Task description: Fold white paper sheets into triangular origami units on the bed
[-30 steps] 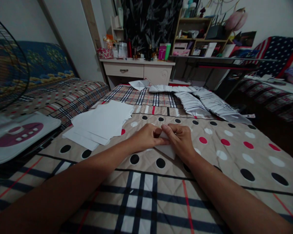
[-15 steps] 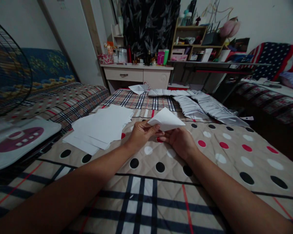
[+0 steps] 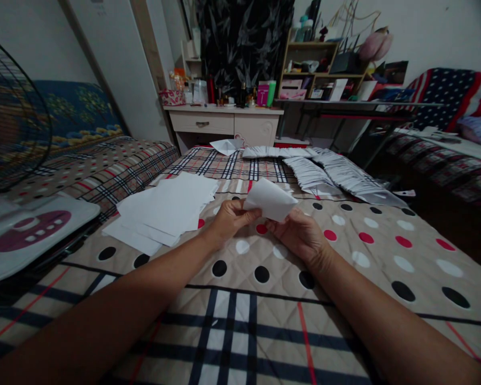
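Observation:
My left hand (image 3: 229, 218) and my right hand (image 3: 297, 234) both pinch a folded white paper (image 3: 270, 200), held a little above the quilt. The left fingers grip its left edge; the right fingers hold it from below on the right. To the left of my hands lies a loose stack of white sheets (image 3: 164, 208). Farther back, rows of folded white papers (image 3: 324, 171) lie overlapping on the bed, with one folded paper shape (image 3: 225, 145) at the far end.
The bed is covered by a quilt (image 3: 369, 251) with dots and plaid bands. A fan grille (image 3: 12, 117) and its white base (image 3: 28, 227) stand at the left. Behind the bed are a dresser (image 3: 222, 120), cluttered shelves (image 3: 324, 69) and a second bed (image 3: 444, 139) at right.
The folded paper was pressed on the quilt under both hands a second ago. Both hands have since lifted it up and turned it, and it now looks more squared than pointed.

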Action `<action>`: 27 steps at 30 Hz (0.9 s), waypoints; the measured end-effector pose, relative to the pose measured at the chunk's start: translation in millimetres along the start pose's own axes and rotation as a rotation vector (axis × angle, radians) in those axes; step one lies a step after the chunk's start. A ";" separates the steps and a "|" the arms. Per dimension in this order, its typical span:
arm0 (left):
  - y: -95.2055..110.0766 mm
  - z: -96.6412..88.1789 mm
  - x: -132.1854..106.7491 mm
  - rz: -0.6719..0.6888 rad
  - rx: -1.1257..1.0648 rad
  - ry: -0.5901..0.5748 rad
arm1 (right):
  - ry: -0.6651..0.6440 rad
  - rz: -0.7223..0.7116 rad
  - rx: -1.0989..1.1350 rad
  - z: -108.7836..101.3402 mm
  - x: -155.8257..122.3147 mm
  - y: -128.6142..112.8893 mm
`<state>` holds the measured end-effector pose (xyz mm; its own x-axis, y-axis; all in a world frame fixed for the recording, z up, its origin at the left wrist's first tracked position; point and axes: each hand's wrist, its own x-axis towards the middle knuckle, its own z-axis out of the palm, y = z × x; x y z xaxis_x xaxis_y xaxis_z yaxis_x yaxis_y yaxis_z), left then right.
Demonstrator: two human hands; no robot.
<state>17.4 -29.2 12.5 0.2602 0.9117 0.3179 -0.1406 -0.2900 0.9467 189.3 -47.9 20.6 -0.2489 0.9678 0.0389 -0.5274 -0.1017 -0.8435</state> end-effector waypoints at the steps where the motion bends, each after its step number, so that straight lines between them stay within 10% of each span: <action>1: -1.7 -1.8 0.9 -0.012 -0.019 0.001 | -0.005 -0.005 0.000 0.8 0.2 -0.5; 9: -6.6 -19.3 10.7 -0.153 0.207 -0.120 | 0.030 -0.136 0.059 -3.4 7.7 1.8; 18: 2.5 -17.7 10.4 -0.194 -0.201 0.028 | -0.022 -0.115 -0.190 0.5 1.7 10.6; 27: 16.1 0.5 3.9 -0.192 -0.146 -0.003 | 0.026 -0.172 -0.319 -0.6 -0.7 12.9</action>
<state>16.7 -30.5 29.0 0.2987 0.9450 0.1333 -0.2245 -0.0662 0.9722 183.1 -49.8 9.3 -0.1558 0.9703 0.1849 -0.2783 0.1365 -0.9508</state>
